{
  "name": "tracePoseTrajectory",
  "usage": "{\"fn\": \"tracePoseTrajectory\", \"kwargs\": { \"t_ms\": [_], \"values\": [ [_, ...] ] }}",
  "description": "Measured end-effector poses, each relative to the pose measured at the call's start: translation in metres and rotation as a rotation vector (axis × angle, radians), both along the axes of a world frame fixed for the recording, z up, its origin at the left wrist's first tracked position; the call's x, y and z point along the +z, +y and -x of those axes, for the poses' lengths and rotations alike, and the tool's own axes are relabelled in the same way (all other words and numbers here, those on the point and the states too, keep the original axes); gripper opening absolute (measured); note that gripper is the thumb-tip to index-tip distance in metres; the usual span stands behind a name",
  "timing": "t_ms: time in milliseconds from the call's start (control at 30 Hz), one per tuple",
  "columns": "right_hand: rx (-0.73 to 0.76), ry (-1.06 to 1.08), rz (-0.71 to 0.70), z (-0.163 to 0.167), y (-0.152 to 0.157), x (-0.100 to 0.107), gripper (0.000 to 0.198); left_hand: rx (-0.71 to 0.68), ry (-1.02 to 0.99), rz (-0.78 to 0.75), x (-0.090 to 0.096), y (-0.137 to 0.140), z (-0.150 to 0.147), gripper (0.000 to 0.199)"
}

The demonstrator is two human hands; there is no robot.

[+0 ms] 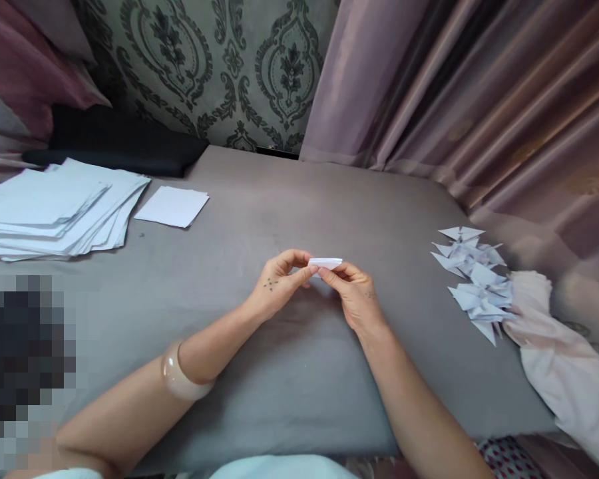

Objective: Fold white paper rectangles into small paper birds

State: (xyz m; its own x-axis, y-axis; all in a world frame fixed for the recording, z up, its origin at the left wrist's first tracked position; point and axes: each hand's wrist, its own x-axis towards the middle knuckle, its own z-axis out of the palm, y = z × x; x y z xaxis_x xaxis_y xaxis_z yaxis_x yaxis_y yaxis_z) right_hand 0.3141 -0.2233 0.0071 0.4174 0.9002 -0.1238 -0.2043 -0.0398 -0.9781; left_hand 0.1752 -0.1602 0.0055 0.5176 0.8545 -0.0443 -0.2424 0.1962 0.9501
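A small piece of folded white paper (325, 262) is held up above the middle of the grey table. My left hand (283, 279) pinches its left end between thumb and fingers. From the other side, my right hand (353, 289) grips it too, the thumb pressed to the lower edge. Both thumbs nearly meet at the paper's near side. Some fingertips are hidden behind the paper.
On the left lie a large stack of white paper (54, 206) and a smaller stack of square sheets (172, 206). Several folded paper figures (479, 279) sit at the right beside a pale cloth (554, 352). A black cloth (114, 140) rests at the back left of the grey-covered table (279, 199). Curtains (429, 86) hang behind.
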Motion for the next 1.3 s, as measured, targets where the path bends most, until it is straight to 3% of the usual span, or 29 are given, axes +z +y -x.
{"fn": "tracePoseTrajectory", "kwargs": {
  "t_ms": [167,300,433,633,800,933,1067,1300],
  "values": [
    [-0.020,-0.040,0.034,0.005,-0.001,0.002,0.015,-0.071,-0.150,0.143,0.001,-0.003,-0.001,0.032],
    [0.081,-0.191,0.038,0.006,-0.004,0.004,0.017,-0.063,-0.121,0.124,0.002,-0.003,-0.001,0.024],
    [0.080,-0.285,-0.049,0.002,-0.005,0.005,0.017,-0.053,-0.081,-0.030,0.002,-0.003,0.000,0.021],
    [0.001,-0.715,-0.230,-0.003,-0.006,0.009,0.007,0.004,-0.001,-0.462,-0.007,-0.004,0.004,0.017],
    [-0.090,-0.753,-0.238,0.000,-0.012,0.016,0.015,0.121,0.217,-0.759,-0.004,-0.005,0.009,0.014],
    [-0.104,-0.905,-0.354,-0.002,-0.014,0.021,0.007,0.174,0.243,-0.859,-0.001,-0.003,0.011,0.014],
    [-0.071,-1.014,-0.370,-0.004,-0.013,0.021,0.009,0.166,0.245,-0.889,-0.001,-0.001,0.011,0.015],
    [-0.039,-0.745,-0.232,0.000,-0.016,0.022,0.017,0.156,0.249,-0.963,-0.003,-0.001,0.011,0.019]
  ]
}}
